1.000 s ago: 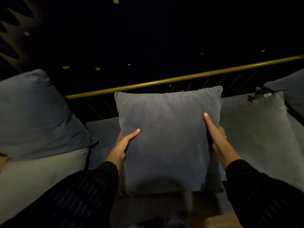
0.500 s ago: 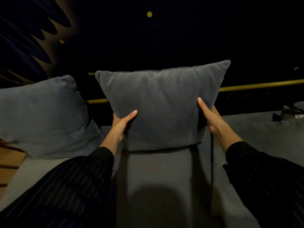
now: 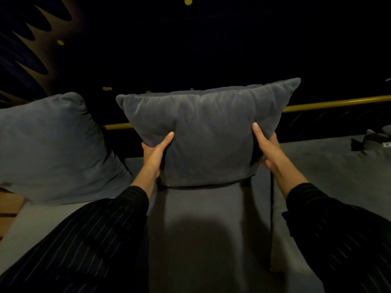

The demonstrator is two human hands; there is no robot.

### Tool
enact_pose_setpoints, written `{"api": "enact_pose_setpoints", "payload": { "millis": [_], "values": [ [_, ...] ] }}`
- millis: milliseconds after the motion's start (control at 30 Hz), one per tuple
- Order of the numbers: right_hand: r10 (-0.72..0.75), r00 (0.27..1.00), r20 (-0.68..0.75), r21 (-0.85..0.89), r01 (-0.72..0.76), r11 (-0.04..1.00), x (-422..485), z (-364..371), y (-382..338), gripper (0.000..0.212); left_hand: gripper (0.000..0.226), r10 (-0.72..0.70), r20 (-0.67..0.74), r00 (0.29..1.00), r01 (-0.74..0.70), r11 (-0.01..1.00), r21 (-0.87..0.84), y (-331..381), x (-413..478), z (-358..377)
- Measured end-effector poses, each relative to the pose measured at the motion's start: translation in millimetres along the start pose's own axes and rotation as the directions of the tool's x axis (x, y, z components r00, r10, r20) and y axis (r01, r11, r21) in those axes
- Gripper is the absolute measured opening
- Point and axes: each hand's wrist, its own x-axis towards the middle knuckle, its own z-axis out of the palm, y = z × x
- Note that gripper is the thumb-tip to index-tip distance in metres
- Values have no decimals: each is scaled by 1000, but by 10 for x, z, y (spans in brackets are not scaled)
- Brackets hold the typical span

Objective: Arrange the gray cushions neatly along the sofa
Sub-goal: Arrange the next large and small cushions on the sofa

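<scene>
A square gray cushion [image 3: 209, 134] stands upright in the middle of the view, its lower edge on the gray sofa seat [image 3: 203, 240]. My left hand [image 3: 155, 155] grips its lower left side, thumb on the front face. On the lower right side my right hand [image 3: 267, 148] grips the same way. The cushion's top leans back toward the gold rail. A second, bluish gray cushion [image 3: 50, 146] rests upright at the left, a little apart from the held one. At the far right edge lies another gray cushion [image 3: 338, 166], flat, with a small tag.
A gold rail [image 3: 330, 103] runs along behind the sofa, with dark space beyond it. A strip of wooden floor [image 3: 9, 206] shows at the lower left. Both my arms wear dark pinstriped sleeves.
The cushion has been carried from low on the seat up and back toward the rail and set down with its lower edge on the seat. Both hands kept their grip.
</scene>
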Motion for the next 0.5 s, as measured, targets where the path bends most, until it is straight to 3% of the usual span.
{"api": "enact_pose_setpoints", "payload": {
  "millis": [100,233,333,400,500],
  "values": [
    [-30,999,-15,-35,30,999,-4,-1,-14,78,100,-16,-78,997,20,999,43,-5,-55,66],
    [-4,997,-75,-124,-6,992,-135,-29,6,84,115,-32,-233,972,84,973,214,-23,-279,161],
    [20,997,-75,-241,-38,970,-338,-117,119,69,96,9,-317,948,83,957,277,-128,-607,329],
    [70,994,-86,-316,-94,944,-562,-234,194,64,83,13,-304,953,92,940,329,-270,-855,448],
    [138,975,-177,-411,-200,889,-1008,-542,298,64,74,-63,-147,987,125,875,467,-572,-1232,632]
  ]
}}
